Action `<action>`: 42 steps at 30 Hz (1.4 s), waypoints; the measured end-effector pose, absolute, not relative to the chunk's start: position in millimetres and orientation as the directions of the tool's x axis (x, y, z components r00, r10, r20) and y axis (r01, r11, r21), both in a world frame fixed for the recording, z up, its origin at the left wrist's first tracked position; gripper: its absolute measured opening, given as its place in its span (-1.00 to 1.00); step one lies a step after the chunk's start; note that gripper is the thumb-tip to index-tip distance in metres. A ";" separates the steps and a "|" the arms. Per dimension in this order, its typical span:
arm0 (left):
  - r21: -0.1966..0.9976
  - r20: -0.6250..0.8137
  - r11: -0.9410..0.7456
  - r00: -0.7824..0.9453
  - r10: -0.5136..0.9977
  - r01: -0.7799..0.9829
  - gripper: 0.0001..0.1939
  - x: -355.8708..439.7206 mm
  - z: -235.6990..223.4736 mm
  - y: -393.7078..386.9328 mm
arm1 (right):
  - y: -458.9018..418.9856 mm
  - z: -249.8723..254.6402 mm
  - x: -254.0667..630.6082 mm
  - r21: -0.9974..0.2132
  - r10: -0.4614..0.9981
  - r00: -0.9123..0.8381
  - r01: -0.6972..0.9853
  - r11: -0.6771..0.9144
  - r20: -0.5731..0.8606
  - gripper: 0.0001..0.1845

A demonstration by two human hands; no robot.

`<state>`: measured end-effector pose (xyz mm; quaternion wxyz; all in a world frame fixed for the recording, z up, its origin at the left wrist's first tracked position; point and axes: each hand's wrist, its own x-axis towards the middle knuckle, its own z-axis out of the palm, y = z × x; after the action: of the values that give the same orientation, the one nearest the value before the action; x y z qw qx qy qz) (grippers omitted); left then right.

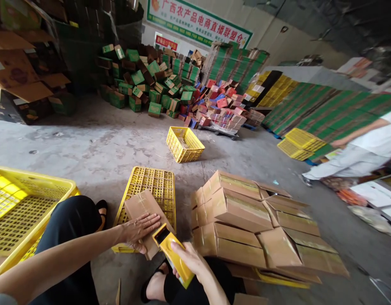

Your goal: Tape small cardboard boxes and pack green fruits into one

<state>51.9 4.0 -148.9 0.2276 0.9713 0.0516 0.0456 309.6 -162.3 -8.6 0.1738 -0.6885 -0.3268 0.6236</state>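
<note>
In the head view my left hand (141,230) lies flat, fingers stretched out, on top of a closed brown cardboard box (145,203). The box rests at a slant on an upturned yellow plastic crate (153,178). My right hand (191,258) is wrapped round a long yellow box-shaped object (174,252) with a dark opening at its upper end. I cannot tell its exact kind. That end is at the box's lower right corner, close to my left fingertips; whether it touches the box is unclear.
Stacked cardboard boxes (243,212) with shiny tape strips stand on my right. A large yellow crate (33,190) is on the left, a smaller yellow crate (185,148) ahead. Piled green cartons (155,109) lie beyond. A person in light clothes (357,152) is at the far right.
</note>
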 end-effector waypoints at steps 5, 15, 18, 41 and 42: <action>0.458 0.047 -0.884 0.991 0.127 0.092 0.15 53.3 -143.5 1.1 | -161.1 -13.3 306.7 -0.622 0.647 0.061 0.221 -0.751 -0.760 -0.44; 0.507 0.005 -0.857 0.994 0.105 0.088 0.15 54.4 -136.1 1.6 | -162.0 -17.0 307.3 -0.636 0.661 0.042 0.230 -0.736 -0.749 -0.47; 0.527 -0.010 -0.847 0.996 0.085 0.078 0.13 54.4 -136.9 4.2 | -164.2 -17.8 307.8 -0.656 0.683 0.065 0.227 -0.720 -0.727 -0.44; 0.470 -0.084 -0.874 0.992 0.097 0.125 0.19 60.9 -130.7 7.5 | -171.3 -2.5 307.5 -0.632 0.664 0.119 0.224 -0.742 -0.738 -0.49; 0.473 -0.086 -0.871 0.991 0.103 0.132 0.16 60.4 -130.2 7.6 | -171.4 -1.0 306.2 -0.628 0.661 0.123 0.224 -0.745 -0.740 -0.49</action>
<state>60.4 7.6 -130.2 0.2462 0.9669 0.0608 -0.0289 306.2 -171.4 -1.0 0.1857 -0.7259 -0.3048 0.5880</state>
